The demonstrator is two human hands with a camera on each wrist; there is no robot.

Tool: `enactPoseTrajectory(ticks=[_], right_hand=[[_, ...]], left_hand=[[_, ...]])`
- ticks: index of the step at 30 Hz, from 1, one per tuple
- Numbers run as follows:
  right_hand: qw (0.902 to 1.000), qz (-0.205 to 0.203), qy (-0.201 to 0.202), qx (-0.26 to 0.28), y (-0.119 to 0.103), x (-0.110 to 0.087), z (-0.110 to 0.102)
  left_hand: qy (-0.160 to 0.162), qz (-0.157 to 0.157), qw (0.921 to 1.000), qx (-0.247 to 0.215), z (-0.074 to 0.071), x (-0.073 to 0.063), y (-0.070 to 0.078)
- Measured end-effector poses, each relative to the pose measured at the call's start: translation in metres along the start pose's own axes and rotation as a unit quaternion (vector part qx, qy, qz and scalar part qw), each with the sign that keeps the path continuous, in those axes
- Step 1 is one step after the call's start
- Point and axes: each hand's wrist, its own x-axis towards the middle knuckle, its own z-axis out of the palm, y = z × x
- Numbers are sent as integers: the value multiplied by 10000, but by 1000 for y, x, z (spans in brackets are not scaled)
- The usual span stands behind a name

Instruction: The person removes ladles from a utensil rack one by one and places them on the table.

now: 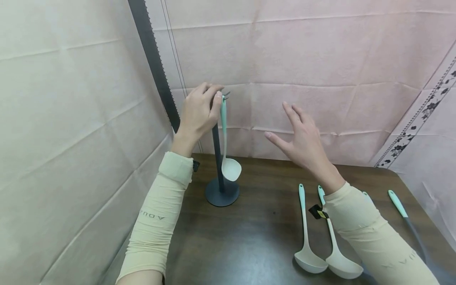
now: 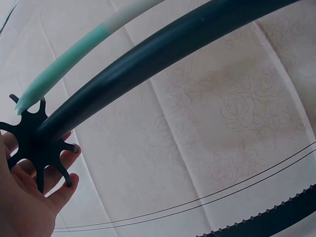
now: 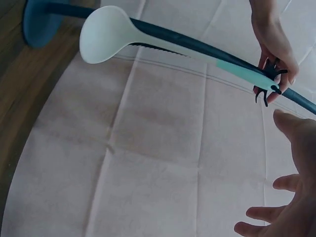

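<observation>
A dark utensil stand (image 1: 218, 162) with a round base and a ring of hooks on top stands at the back left of the table. From one hook hangs a white ladle (image 1: 231, 169) with a mint handle, bowl downward beside the pole. My left hand (image 1: 200, 113) grips the stand's hooked top; in the left wrist view its fingers (image 2: 71, 185) curl beneath the hooks (image 2: 37, 140). My right hand (image 1: 303, 138) is raised to the right of the stand, fingers spread, holding nothing. The right wrist view shows it apart from the hanging ladle (image 3: 106, 34).
Two more white ladles, a left one (image 1: 310, 259) and a right one (image 1: 343, 265), lie on the brown table (image 1: 231, 245). A mint-handled utensil (image 1: 398, 204) with a dark shaft lies farther right. My right sleeve partly covers another mint handle (image 1: 367, 196). Cloth walls (image 1: 320, 59) enclose the table.
</observation>
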Motion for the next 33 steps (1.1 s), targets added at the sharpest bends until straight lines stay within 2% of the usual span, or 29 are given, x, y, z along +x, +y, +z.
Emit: enactPoseTrajectory(ticks=[7, 14, 22, 28, 33], right_hand=[[9991, -279, -38, 330, -11, 13, 6], [9959, -540, 117, 721, -23, 29, 17], [9937, -433, 113, 1024, -34, 40, 27], [9902, -605, 121, 1249, -46, 49, 31], [9866, -661, -44, 1492, -57, 51, 35]], left_hand=[[43, 11, 10000, 57, 3, 0, 3], [73, -1, 10000, 57, 4, -2, 7], [97, -59, 9999, 100, 4, -2, 6], [167, -3, 9998, 82, 4, -2, 7], [128, -31, 9998, 133, 2, -4, 10]])
